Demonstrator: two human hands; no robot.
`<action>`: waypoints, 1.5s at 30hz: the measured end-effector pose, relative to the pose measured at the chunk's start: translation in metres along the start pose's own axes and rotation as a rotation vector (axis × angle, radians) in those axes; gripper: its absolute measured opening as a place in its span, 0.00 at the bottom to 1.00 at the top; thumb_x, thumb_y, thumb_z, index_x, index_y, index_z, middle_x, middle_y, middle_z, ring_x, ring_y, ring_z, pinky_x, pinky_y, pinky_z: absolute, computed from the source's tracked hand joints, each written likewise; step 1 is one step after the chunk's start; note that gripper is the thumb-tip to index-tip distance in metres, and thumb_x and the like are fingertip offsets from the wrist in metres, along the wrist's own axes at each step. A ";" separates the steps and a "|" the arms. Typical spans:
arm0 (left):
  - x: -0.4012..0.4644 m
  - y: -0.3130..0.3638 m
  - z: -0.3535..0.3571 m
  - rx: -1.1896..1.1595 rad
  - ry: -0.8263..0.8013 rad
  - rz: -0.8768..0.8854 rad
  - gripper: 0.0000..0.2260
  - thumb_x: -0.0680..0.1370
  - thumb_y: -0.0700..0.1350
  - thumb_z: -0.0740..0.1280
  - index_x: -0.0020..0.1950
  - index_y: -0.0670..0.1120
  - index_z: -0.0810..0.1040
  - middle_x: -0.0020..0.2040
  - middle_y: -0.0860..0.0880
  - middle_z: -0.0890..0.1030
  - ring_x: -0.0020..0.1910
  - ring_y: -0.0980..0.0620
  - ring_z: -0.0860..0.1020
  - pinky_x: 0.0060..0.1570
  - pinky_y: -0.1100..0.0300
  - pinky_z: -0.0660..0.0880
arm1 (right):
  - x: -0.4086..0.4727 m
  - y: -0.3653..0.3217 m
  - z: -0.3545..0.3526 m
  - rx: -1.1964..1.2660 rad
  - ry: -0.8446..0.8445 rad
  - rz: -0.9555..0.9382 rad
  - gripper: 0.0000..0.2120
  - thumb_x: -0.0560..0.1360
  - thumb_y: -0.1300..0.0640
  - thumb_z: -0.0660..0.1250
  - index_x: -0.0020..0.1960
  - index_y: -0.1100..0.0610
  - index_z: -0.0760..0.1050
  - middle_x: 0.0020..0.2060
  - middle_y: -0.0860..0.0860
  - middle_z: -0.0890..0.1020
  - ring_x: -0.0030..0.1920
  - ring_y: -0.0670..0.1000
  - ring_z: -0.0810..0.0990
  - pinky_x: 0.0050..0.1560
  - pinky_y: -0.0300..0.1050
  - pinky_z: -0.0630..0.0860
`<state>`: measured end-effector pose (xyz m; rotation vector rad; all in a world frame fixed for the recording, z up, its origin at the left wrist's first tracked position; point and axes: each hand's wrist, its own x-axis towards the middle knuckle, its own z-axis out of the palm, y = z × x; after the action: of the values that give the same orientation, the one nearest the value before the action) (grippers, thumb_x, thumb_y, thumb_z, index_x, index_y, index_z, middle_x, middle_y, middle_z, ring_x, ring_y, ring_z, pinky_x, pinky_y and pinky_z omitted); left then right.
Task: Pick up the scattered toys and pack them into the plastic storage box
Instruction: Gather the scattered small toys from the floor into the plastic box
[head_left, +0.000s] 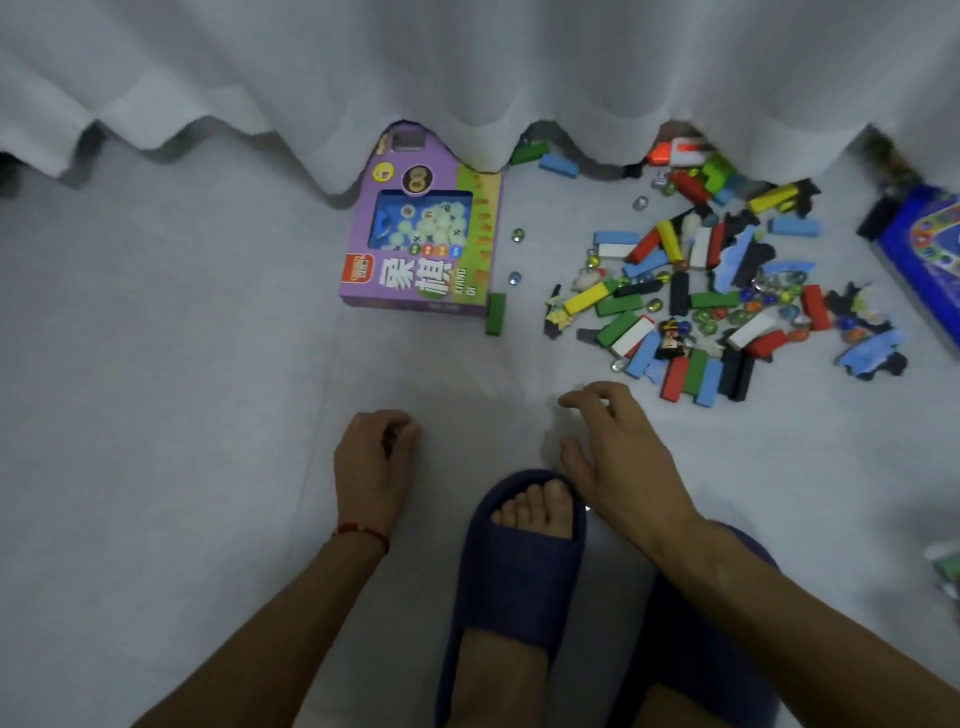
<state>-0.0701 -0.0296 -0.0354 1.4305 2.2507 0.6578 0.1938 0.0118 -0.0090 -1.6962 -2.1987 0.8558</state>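
Progress is judged as nil or near nil; the scattered toys (696, 291) are lying in 1 loose pile on the pale floor (156, 415), right of centre, and no plastic storage box is showing in view, so nothing can be confirmed as packed. The left hand (375, 457) is hovering low over the floor with fingers curled in; whether it is holding anything cannot be told. The right hand (618, 457) is reaching toward the near edge of the pile with fingers spread and relaxed, gripping nothing. The pile is consisting of small rectangular blocks in red, green, blue, yellow, black and white, mixed with glass marbles and torn foam-like pieces; 1 green block (495, 313) is lying apart, just beside a purple game box (421, 228); 3 or so marbles are straying between box and pile.
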 end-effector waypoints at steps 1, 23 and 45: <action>0.003 0.014 0.006 -0.049 -0.048 0.063 0.03 0.78 0.44 0.69 0.50 0.46 0.81 0.46 0.50 0.79 0.42 0.57 0.75 0.47 0.74 0.70 | 0.002 0.004 -0.002 -0.039 0.016 0.025 0.18 0.78 0.52 0.66 0.67 0.54 0.72 0.62 0.52 0.71 0.56 0.51 0.75 0.49 0.46 0.78; 0.057 0.161 0.075 -1.160 -0.576 -0.868 0.05 0.79 0.38 0.64 0.45 0.38 0.78 0.29 0.46 0.76 0.30 0.51 0.76 0.43 0.55 0.77 | 0.084 0.058 -0.035 -0.455 -0.041 -0.128 0.22 0.77 0.59 0.69 0.68 0.55 0.68 0.65 0.64 0.68 0.50 0.62 0.78 0.37 0.52 0.80; 0.040 0.177 0.083 -1.412 -0.812 -0.897 0.17 0.82 0.51 0.55 0.55 0.42 0.78 0.46 0.42 0.82 0.45 0.47 0.82 0.41 0.55 0.79 | 0.047 0.023 -0.032 0.113 0.158 -0.120 0.16 0.75 0.54 0.72 0.61 0.55 0.77 0.58 0.55 0.72 0.50 0.52 0.76 0.48 0.45 0.80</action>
<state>0.0891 0.0866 -0.0038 -0.0910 1.0002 0.8046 0.2145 0.0695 -0.0040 -1.5088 -2.0820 0.7727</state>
